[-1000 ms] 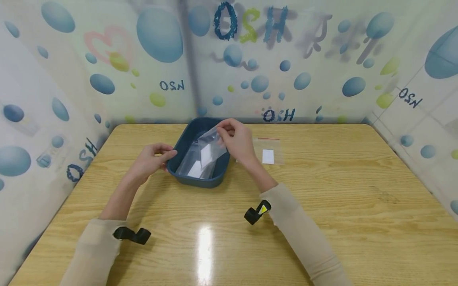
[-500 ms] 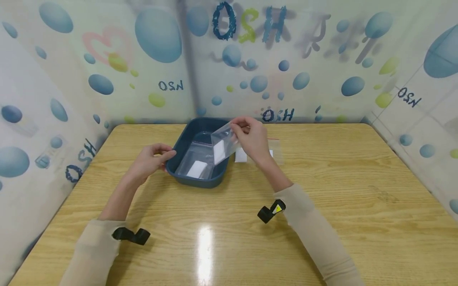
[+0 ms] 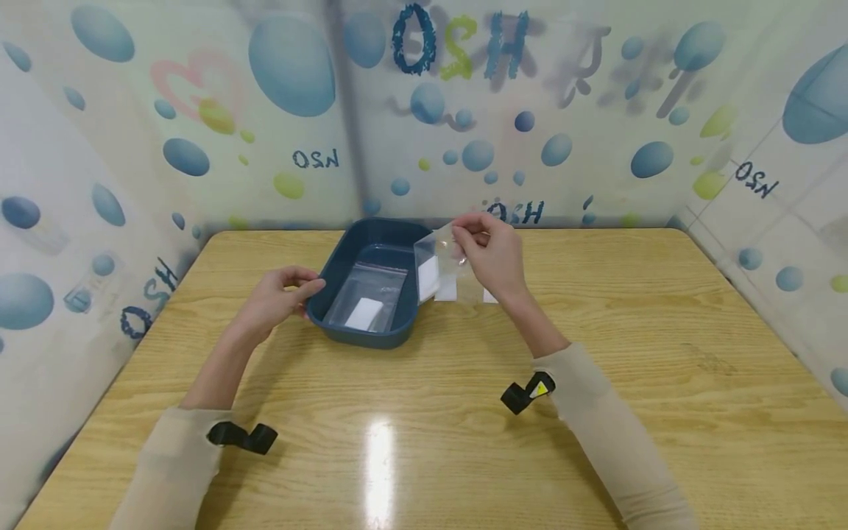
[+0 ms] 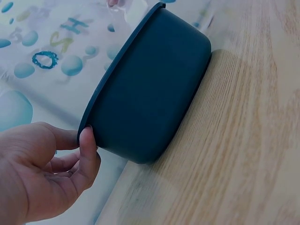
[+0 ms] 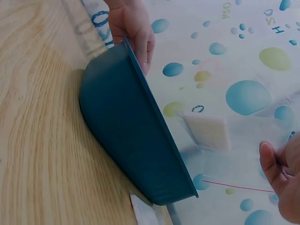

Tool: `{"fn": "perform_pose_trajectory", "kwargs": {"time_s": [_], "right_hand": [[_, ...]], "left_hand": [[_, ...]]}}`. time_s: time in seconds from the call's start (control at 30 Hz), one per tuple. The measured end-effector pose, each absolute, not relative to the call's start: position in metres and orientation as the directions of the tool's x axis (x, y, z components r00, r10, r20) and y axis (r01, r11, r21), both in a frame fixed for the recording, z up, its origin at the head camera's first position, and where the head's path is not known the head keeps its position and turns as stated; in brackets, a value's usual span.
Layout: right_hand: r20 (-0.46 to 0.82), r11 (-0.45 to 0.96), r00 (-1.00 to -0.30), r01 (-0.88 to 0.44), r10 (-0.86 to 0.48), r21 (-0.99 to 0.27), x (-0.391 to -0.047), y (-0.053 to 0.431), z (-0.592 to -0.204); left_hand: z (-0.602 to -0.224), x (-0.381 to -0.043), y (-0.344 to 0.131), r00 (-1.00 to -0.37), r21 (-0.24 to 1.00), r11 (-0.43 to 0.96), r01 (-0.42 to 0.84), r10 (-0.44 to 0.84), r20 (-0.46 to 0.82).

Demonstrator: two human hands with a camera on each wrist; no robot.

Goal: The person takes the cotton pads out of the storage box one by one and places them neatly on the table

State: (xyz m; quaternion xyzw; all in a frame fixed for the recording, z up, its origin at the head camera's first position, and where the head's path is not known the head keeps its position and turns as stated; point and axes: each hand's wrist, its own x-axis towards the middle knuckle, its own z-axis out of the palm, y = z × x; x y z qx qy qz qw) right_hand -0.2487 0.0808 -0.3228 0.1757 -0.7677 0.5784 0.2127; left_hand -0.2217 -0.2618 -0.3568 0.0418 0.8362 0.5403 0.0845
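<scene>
My left hand [image 3: 278, 298] pinches the near-left rim of a dark blue plastic tub [image 3: 367, 338], thumb on one side and fingers on the other, as the left wrist view shows. In my right hand [image 3: 493, 254] a clear zip bag [image 3: 437, 246] hangs from thumb and fingers, just past the tub's right rim. The bag holds a flat white block [image 5: 208, 131], and a red line runs along one edge of it in the right wrist view. Another clear bag [image 3: 374, 283] with a white piece lies inside the tub.
The tub stands on a wood-grain table [image 3: 424, 412], close to the back wall. To its right, partly behind the held bag and my right hand, clear bags with white pieces [image 3: 446, 288] lie on the table. A patterned curtain [image 3: 424, 132] surrounds the back and sides.
My right hand has moved to the right, carrying the zip bag from over the tub to beyond its right rim. The left hand and the tub stay in place.
</scene>
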Motion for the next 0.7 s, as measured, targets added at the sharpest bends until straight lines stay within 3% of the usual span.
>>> {"fn": "perform_pose_trajectory", "kwargs": {"time_s": [0.7], "right_hand": [[0.556,0.264,-0.831,-0.529,0.033,-0.807,-0.258,0.139,-0.322]], "left_hand": [[-0.359,-0.224,-0.261,-0.984,0.909,0.417,-0.010,0.157,-0.084]]}}
